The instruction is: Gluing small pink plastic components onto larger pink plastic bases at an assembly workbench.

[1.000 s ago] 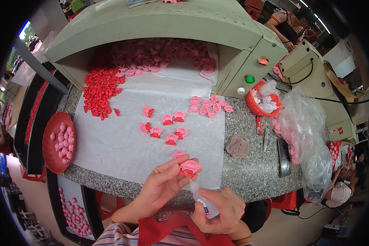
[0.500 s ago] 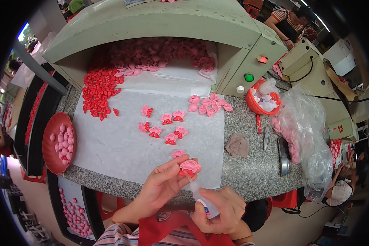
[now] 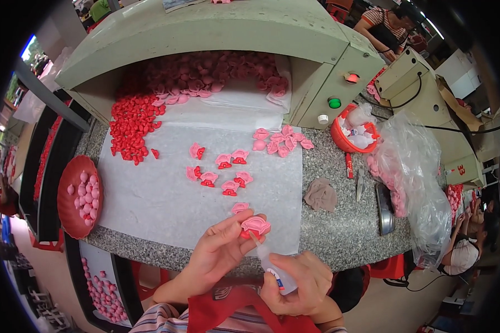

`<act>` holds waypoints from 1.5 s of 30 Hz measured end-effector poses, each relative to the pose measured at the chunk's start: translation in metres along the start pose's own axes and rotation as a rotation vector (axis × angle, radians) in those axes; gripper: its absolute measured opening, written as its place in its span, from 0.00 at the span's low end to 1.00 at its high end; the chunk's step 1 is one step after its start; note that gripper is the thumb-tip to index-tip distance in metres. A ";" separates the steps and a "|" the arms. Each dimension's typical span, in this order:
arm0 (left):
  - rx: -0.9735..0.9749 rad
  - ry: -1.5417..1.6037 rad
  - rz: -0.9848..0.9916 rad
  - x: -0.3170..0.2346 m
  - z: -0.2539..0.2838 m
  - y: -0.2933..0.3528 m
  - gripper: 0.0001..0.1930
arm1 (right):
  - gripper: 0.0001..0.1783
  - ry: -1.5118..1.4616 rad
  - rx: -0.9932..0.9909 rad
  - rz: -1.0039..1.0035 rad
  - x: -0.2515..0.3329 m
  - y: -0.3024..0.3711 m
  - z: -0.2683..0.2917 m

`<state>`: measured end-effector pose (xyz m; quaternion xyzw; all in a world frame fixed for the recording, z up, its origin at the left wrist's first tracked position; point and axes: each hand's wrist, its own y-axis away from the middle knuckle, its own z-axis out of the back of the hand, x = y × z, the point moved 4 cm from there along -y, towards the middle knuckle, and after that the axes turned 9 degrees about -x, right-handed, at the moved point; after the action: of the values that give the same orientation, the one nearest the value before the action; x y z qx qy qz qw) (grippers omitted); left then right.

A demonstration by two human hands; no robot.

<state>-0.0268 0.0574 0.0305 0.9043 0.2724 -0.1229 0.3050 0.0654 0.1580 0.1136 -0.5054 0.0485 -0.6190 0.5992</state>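
Observation:
Between its thumb and fingers, my left hand pinches a small pink and red plastic piece, pink part up and red part below. My right hand is wrapped round a clear glue bottle. The bottle's thin nozzle tip is at the red part of the held piece. Just beyond my left fingers lies a single pink piece on white paper. Farther up the paper sit several joined pink and red pieces, and to their right a cluster of loose pink pieces.
A pale green machine housing spans the back, with heaped red pieces and pink pieces at its opening. At left stands a red bowl of pink balls. Right are a brown cloth, tweezers, a phone and an orange basket.
The view has shifted very slightly. Both hands keep the same grips, and the nozzle stays at the red part of the piece.

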 end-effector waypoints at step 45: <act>0.041 0.071 -0.044 -0.001 0.006 0.001 0.18 | 0.19 -0.034 -0.128 -0.003 -0.009 0.001 0.011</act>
<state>-0.0274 0.0530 0.0266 0.9079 0.3001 -0.1031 0.2739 0.0713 0.1711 0.1133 -0.5533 0.0768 -0.6068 0.5655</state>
